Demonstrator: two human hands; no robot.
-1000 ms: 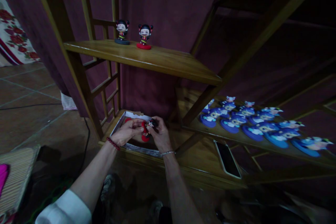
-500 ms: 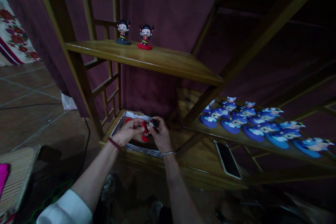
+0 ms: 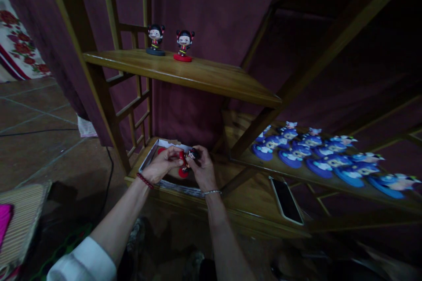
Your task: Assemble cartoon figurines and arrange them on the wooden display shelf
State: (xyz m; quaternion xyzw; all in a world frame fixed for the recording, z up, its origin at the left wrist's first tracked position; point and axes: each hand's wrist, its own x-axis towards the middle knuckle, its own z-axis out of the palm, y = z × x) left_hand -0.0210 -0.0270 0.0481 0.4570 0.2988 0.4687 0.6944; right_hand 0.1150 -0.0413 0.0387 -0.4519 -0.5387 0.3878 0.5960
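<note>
Between my two hands is a small figurine point(image 3: 192, 154) with black hair and a red round base, tipped on its side over an open shallow box point(image 3: 150, 154). My left hand point(image 3: 165, 164), with a red bead bracelet on the wrist, pinches the red base. Fingers of my right hand point(image 3: 203, 169) are closed round the figurine's head. Inside the box, red pieces point(image 3: 183, 172) lie partly hidden below my hands. On the wooden shelf above stand two similar figurines, one on a dark base point(image 3: 155, 41) and one on a red base point(image 3: 183, 46).
Several blue figurines point(image 3: 295, 154) stand in rows on the right shelf point(image 3: 244, 151). A phone point(image 3: 286, 199) lies on the lower board. The upper shelf point(image 3: 184, 70) overhangs my hands, and a slanting post point(image 3: 253, 134) rises to their right. A cable point(image 3: 110, 175) runs along the floor.
The figurine has turned slightly between my fingers, and its base and head show a little differently. Both hands stay in nearly the same place over the box.
</note>
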